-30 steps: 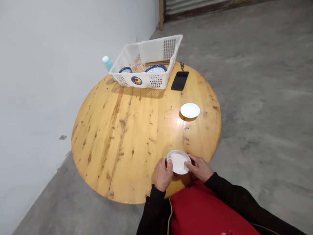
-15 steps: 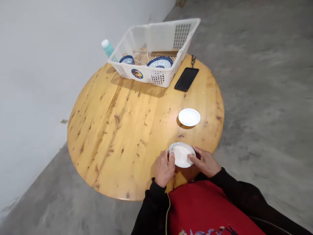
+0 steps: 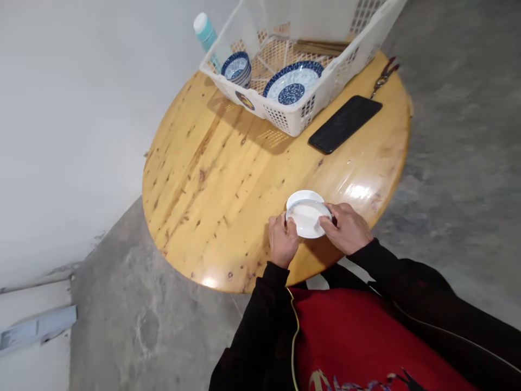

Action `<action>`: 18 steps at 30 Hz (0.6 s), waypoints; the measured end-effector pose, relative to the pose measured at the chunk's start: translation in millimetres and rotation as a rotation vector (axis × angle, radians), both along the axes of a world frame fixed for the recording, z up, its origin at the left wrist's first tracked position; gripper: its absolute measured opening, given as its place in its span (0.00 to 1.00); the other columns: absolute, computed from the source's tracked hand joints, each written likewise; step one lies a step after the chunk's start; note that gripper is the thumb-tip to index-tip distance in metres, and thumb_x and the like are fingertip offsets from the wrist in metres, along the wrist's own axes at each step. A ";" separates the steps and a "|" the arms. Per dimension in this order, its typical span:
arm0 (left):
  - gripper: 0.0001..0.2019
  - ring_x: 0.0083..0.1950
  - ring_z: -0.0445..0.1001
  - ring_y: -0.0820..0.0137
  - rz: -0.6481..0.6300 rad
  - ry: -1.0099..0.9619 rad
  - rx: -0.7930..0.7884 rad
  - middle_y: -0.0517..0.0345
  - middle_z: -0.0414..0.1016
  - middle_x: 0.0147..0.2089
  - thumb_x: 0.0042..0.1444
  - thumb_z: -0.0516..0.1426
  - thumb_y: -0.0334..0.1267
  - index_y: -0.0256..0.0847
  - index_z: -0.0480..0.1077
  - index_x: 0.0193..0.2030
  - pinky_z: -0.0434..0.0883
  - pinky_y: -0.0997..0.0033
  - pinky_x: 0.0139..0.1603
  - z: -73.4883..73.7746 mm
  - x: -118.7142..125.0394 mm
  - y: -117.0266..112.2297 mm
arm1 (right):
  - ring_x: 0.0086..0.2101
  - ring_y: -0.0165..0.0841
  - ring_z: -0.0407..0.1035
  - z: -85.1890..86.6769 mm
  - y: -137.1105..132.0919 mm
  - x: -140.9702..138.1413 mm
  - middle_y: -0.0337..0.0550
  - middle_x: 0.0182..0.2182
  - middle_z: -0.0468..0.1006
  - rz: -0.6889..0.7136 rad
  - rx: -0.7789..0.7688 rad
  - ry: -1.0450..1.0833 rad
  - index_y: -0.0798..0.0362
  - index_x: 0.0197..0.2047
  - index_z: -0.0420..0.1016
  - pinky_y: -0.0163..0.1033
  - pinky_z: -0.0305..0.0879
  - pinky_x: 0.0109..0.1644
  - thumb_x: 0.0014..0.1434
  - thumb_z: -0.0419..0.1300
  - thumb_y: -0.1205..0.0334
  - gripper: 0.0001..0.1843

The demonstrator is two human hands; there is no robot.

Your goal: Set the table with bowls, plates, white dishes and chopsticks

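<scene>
Both of my hands hold one small white dish (image 3: 308, 221) by its rim, near the table's front edge. My left hand (image 3: 284, 239) grips its left side, thumb over the rim. Opposite it, my right hand (image 3: 347, 227) grips the right side with the thumb on the inner face. Just behind the held dish, a second white dish (image 3: 302, 195) sits on the round wooden table (image 3: 220, 206), its front part covered by the first. Whether the two dishes touch I cannot tell.
A white plastic basket (image 3: 293, 120) at the back holds blue-patterned bowls (image 3: 237, 69), a blue-and-white plate (image 3: 299, 73) and chopsticks (image 3: 319, 47). Beside it lie a black phone (image 3: 345, 124) and a pliers-like tool (image 3: 383, 77). A teal bottle (image 3: 207, 37) stands behind the basket's left side.
My hands have carried the held dish forward, up to the second dish, which it now partly covers. The camera view has shifted and turned, so the basket looks closer.
</scene>
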State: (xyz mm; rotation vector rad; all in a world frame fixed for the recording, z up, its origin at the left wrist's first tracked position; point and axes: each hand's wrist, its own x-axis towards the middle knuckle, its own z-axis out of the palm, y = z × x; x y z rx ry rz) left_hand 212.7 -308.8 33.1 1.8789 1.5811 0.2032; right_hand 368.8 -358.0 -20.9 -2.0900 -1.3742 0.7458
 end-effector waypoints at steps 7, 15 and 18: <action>0.10 0.53 0.72 0.61 0.073 0.067 -0.007 0.47 0.76 0.47 0.70 0.49 0.34 0.40 0.71 0.44 0.68 0.65 0.56 -6.9 19.6 25.5 | 0.45 0.49 0.72 -11.3 28.2 10.4 0.57 0.42 0.75 -0.017 0.020 -0.034 0.60 0.61 0.76 0.48 0.69 0.50 0.63 0.51 0.56 0.28; 0.10 0.56 0.74 0.59 0.101 0.059 -0.067 0.45 0.77 0.52 0.67 0.52 0.32 0.39 0.69 0.52 0.68 0.63 0.57 -16.4 22.2 32.3 | 0.44 0.50 0.72 -18.2 36.5 13.0 0.59 0.43 0.74 0.012 -0.046 -0.123 0.61 0.61 0.75 0.49 0.71 0.49 0.64 0.52 0.58 0.27; 0.11 0.57 0.73 0.57 0.072 0.092 -0.068 0.43 0.76 0.53 0.67 0.51 0.32 0.39 0.70 0.53 0.68 0.62 0.58 -16.6 20.3 33.3 | 0.44 0.50 0.72 -16.5 36.4 11.3 0.60 0.45 0.73 0.026 -0.067 -0.144 0.62 0.62 0.75 0.49 0.72 0.48 0.65 0.52 0.58 0.27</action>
